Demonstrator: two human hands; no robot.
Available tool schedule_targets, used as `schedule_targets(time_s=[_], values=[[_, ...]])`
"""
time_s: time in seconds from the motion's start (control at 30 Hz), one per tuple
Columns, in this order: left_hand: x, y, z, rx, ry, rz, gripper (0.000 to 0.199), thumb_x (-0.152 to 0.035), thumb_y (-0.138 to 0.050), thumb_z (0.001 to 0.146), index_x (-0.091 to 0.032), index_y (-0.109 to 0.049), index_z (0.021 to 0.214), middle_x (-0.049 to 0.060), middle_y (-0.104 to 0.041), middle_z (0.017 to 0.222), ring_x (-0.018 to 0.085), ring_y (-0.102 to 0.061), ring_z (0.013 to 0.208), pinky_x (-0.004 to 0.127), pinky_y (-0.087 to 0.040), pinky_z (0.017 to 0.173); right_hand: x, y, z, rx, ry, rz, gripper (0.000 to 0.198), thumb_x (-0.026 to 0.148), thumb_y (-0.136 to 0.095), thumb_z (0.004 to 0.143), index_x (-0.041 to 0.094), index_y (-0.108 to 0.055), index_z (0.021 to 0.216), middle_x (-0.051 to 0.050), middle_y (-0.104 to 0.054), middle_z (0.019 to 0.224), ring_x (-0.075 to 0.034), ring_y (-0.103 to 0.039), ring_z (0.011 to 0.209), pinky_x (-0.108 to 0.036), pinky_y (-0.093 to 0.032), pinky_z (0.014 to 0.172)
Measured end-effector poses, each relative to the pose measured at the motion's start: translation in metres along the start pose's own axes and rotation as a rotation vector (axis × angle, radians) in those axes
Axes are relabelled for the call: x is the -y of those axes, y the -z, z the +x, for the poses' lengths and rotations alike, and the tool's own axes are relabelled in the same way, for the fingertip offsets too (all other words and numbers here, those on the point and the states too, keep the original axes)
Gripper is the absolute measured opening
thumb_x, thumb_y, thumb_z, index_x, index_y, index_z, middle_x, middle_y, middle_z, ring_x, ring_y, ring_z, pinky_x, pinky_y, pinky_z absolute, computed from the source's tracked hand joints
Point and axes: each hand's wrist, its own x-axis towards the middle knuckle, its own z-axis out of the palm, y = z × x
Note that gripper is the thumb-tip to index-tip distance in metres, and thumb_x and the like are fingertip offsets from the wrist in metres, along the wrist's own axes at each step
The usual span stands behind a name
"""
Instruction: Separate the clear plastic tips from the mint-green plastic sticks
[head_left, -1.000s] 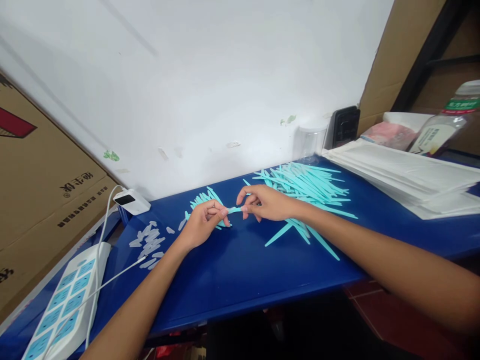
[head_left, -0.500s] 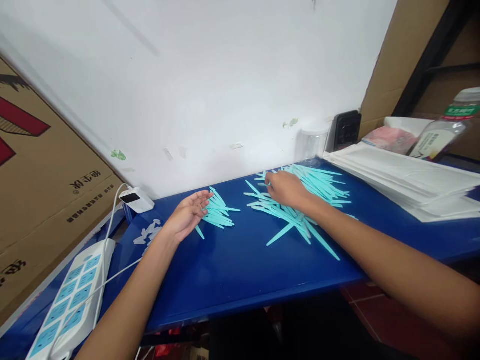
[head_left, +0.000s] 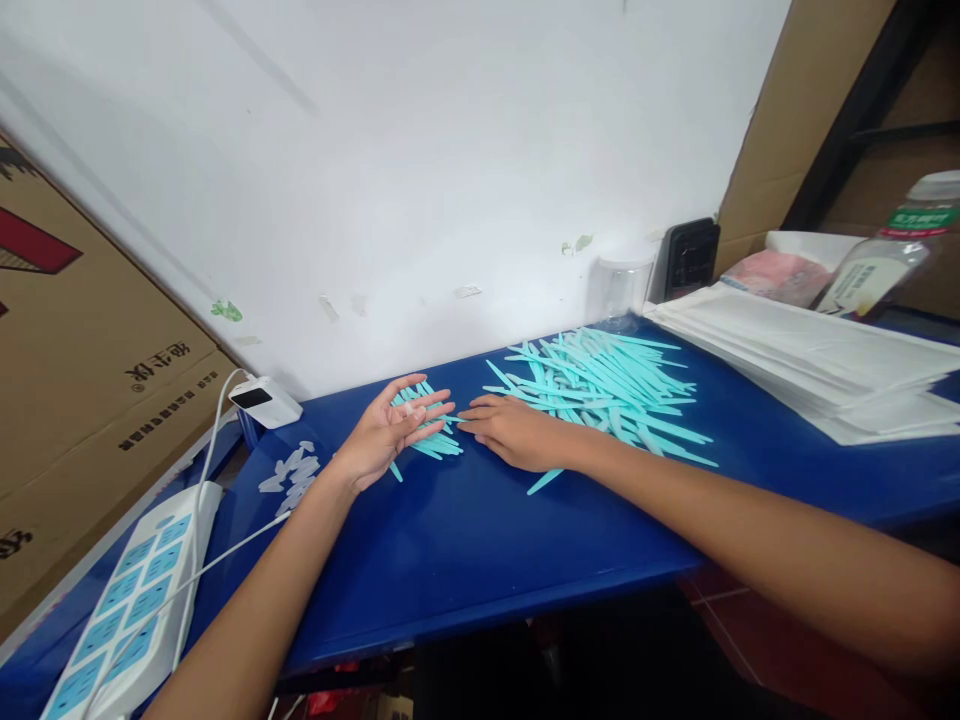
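Observation:
My left hand (head_left: 394, 425) is palm up with its fingers spread, over the left part of a small pile of teal flat sticks (head_left: 435, 445). A small pale spot shows between its thumb and fingers; I cannot tell what it is. My right hand (head_left: 514, 430) reaches left, palm down, fingers closed together. Its fingertips meet the end of a teal stick beside the small pile; what they grip is hidden. Behind it lies a larger heap of teal sticks (head_left: 622, 380), with one loose stick (head_left: 544, 482) partly under the hand.
Small translucent pieces (head_left: 292, 475) lie left of my left arm. A power strip (head_left: 131, 600), a cable and a white device (head_left: 266, 402) are at the left edge. A clear jar (head_left: 624, 292), a stack of white sheets (head_left: 810, 350) and a bottle (head_left: 885, 255) stand to the right.
My right hand has moved left and toward me, from the large heap to beside the small pile. My left hand's fingers have opened wider.

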Motion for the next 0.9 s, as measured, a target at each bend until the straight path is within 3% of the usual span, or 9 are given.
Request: schedule_targets(time_s=[0.1,0.2,0.27,0.33,0.43,0.63,0.9], values=[[0.0,0.0,0.001,-0.019,0.021,0.086,0.057,-0.035,-0.079,0.089,-0.021,-0.049,0.136,0.021,-0.066,0.138,0.029,-0.067,0.123,0.041,-0.057,0.101,-0.004,0.005,0.001,-0.071,0.015,0.005,0.031,0.015,-0.053,0.1,0.015,-0.072,0.124,-0.015,-0.072,0.127,-0.03,-0.059,0.121,-0.047,-0.046,0.102],[-0.001,-0.001,0.001,-0.05,0.052,0.189,0.052,-0.048,-0.073,0.091,-0.02,-0.051,0.129,0.019,-0.073,0.123,0.024,-0.077,0.089,0.033,-0.063,0.07,-0.008,0.013,0.001,-0.188,-0.073,0.004,0.023,0.019,-0.055,0.1,0.016,-0.077,0.107,-0.012,-0.077,0.107,-0.027,-0.064,0.105,-0.041,-0.048,0.094],[0.0,-0.001,0.001,-0.08,0.048,0.244,0.049,-0.056,-0.066,0.093,-0.019,-0.052,0.121,0.009,-0.076,0.09,0.014,-0.065,0.052,0.023,-0.051,0.045,-0.01,0.02,0.002,-0.309,-0.174,0.046,0.023,0.022,-0.055,0.101,0.017,-0.078,0.1,-0.011,-0.078,0.1,-0.026,-0.066,0.098,-0.038,-0.049,0.089],[0.0,0.0,0.001,-0.108,0.024,0.258,0.047,-0.062,-0.057,0.096,-0.018,-0.054,0.113,-0.005,-0.058,0.057,0.007,-0.04,0.034,0.018,-0.032,0.036,-0.012,0.027,0.001,-0.422,-0.262,0.145,0.023,0.025,-0.056,0.101,0.018,-0.078,0.099,-0.009,-0.078,0.099,-0.024,-0.068,0.093,-0.036,-0.05,0.085],[0.001,0.003,0.002,-0.136,0.001,0.222,0.046,-0.062,-0.055,0.097,-0.017,-0.057,0.105,-0.012,-0.032,0.046,0.006,-0.021,0.037,0.017,-0.021,0.038,-0.016,0.035,0.001,-0.542,-0.371,0.355,0.021,0.028,-0.058,0.099,0.018,-0.077,0.099,-0.008,-0.079,0.099,-0.022,-0.072,0.088,-0.033,-0.054,0.078],[0.001,0.009,0.002,-0.17,-0.009,0.22,0.045,-0.061,-0.055,0.097,-0.017,-0.057,0.104,-0.01,-0.03,0.056,0.006,-0.015,0.045,0.018,-0.016,0.042,-0.016,0.043,0.001,-0.546,-0.521,0.783,0.027,0.039,-0.07,0.092,0.013,-0.077,0.096,-0.01,-0.079,0.088,-0.016,-0.068,0.067,-0.026,-0.056,0.053],[0.002,0.005,0.001,-0.122,0.011,0.204,0.049,-0.066,-0.052,0.097,-0.018,-0.057,0.105,-0.01,-0.027,0.057,0.008,-0.014,0.048,0.019,-0.017,0.043,-0.016,0.041,0.002,-0.536,-0.578,1.023,0.038,0.05,-0.078,0.086,0.012,-0.077,0.086,-0.013,-0.08,0.089,-0.01,-0.062,0.057,-0.024,-0.058,0.051]])
